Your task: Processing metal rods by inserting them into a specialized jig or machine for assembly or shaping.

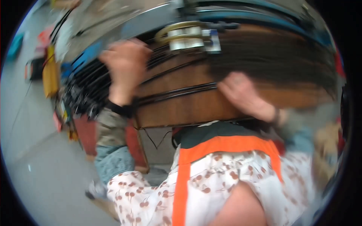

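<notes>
- Brown wooden board [177,105], smooth and flat, lies in front of the person, long axis left to right, crossed by thin black cables [166,66].
- Left hand [126,64] rests on the cables; grip blurred, cannot tell.
- Right hand [241,94] presses the board's near right part, fingers curled, grasp unclear.

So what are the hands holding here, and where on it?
Both rest on a brown wooden board: left hand by the black cables crossing it, right hand at its near edge. Blur hides any firm grip.

Motion-blurred hands [126,67], wooden board [196,98].

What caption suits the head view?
Left hand and right hand on a cable-strewn wooden table.
</notes>
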A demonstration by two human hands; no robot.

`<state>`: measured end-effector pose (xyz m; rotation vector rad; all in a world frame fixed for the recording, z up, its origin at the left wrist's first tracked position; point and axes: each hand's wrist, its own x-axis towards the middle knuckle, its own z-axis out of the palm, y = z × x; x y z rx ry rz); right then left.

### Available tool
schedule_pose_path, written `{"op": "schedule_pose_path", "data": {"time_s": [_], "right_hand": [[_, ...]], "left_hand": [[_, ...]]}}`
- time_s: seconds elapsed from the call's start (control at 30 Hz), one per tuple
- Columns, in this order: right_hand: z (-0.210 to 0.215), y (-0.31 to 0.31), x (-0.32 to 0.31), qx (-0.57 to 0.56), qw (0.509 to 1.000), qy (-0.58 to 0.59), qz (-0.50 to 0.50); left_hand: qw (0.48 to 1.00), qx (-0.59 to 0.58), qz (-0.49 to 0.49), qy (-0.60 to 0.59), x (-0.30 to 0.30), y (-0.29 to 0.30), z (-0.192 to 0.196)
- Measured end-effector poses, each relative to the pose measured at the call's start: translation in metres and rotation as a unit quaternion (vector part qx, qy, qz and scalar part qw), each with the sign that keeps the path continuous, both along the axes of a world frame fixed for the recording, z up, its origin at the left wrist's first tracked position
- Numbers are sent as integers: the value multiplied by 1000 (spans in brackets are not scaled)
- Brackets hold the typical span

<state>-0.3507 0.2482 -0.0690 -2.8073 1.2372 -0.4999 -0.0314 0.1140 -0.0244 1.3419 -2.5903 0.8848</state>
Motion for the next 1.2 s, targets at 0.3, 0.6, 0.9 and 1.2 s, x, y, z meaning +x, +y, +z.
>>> {"op": "schedule_pose_path", "data": {"time_s": [0.3, 0.6, 0.9, 1.2], "right_hand": [[21, -35, -2, 45, 972, -232, -2], [40, -54, -45, -102, 869, -467, -129], [41, -71, -57, -215, 867, -440, -91], [41, -61, -58, -102, 909, -391, -103]], "left_hand": [[946, 195, -54, 253, -17, 116, -12], [960, 198, -148, 132, -59, 46, 75], [930, 249, -195, 188, -71, 18, 101], [946, 234, -179, 137, -59, 31, 104]]}}
